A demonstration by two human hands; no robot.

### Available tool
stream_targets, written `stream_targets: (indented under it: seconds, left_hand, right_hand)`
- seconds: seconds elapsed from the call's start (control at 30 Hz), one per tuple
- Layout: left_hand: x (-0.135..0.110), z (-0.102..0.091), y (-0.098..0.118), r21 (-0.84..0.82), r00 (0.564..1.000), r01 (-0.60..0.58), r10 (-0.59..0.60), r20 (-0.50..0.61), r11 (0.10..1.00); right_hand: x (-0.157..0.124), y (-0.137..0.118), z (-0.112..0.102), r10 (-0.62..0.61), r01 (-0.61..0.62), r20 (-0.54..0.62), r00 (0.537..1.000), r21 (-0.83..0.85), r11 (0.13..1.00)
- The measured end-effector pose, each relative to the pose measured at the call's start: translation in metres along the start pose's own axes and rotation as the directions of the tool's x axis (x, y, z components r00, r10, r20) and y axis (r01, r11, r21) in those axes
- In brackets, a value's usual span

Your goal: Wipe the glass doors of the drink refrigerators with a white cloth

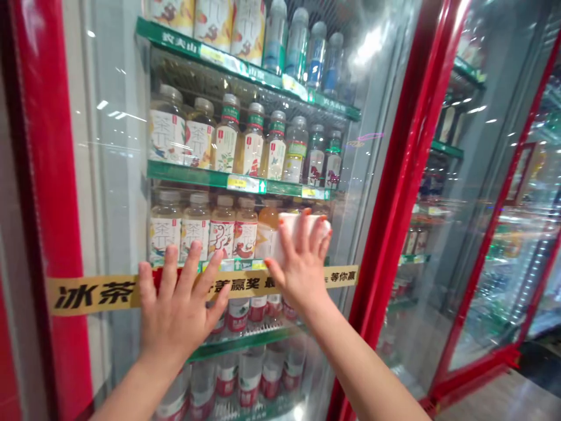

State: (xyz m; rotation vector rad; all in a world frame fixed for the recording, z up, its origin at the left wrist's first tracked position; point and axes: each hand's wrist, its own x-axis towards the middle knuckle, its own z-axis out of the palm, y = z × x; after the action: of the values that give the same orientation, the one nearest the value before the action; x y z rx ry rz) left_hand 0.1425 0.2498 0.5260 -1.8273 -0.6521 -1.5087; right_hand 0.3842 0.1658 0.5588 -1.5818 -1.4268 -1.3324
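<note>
A closed glass door (116, 228) of a drinks fridge stands in front of me, with a gold strip (96, 294) of black lettering across it. My left hand (177, 310) lies on the glass over that strip, fingers spread and holding nothing. Higher and to the right, my right hand (302, 266) presses a white folded cloth (322, 225) against the pane, its fingers stretched over the front of it. Part of the cloth is hidden under the fingers. Bottled drinks (165, 228) show through the glass behind both hands.
Red frame posts (401, 175) edge the door. Inside, green-edged shelves (188, 171) carry rows of bottles. To the right stands another red-framed glass door (464, 316), with grey floor (495, 400) below. Lights reflect in the glass.
</note>
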Motion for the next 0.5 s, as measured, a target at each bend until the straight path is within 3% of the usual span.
stream_targets:
  seconds: [0.07,0.13,0.2,0.27,0.33,0.37,0.43,0.5]
  left_hand:
    - [-0.003,-0.005,-0.004,-0.069,1.000,0.016,-0.016,-0.004,0.998]
    - [-0.008,-0.009,-0.010,-0.113,0.998,0.054,-0.056,-0.014,0.992]
    - [-0.013,-0.012,-0.016,-0.084,0.994,0.106,-0.108,-0.023,0.991]
    - [-0.017,-0.011,-0.022,-0.016,0.991,0.128,-0.128,-0.036,0.992]
    - [-0.020,-0.009,-0.026,0.025,0.993,0.114,-0.113,-0.038,0.993]
    - [-0.020,-0.008,-0.027,0.032,0.994,0.104,-0.103,-0.039,0.994]
    - [-0.021,-0.007,-0.028,0.022,0.994,0.105,-0.105,-0.033,0.994]
    - [-0.022,-0.006,-0.028,-0.008,0.992,0.117,-0.117,-0.035,0.993]
  right_hand:
    - [-0.012,-0.010,0.001,-0.270,0.269,0.040,0.962,0.025,0.963]
    - [-0.027,0.001,0.001,-0.383,0.382,0.053,0.922,0.029,0.924]
    - [-0.025,0.024,-0.002,-0.269,0.269,0.030,0.963,0.016,0.963]
    - [-0.001,0.036,-0.006,-0.061,0.062,-0.018,0.998,0.024,0.998]
    - [0.029,0.024,-0.009,0.045,-0.042,-0.055,0.997,0.058,0.997]
    - [0.040,0.011,-0.010,0.018,-0.013,-0.055,0.998,0.078,0.997]
    - [0.048,-0.019,-0.009,-0.202,0.201,-0.002,0.979,0.120,0.972]
    - [0.042,-0.036,-0.009,-0.461,0.448,0.059,0.885,0.155,0.881]
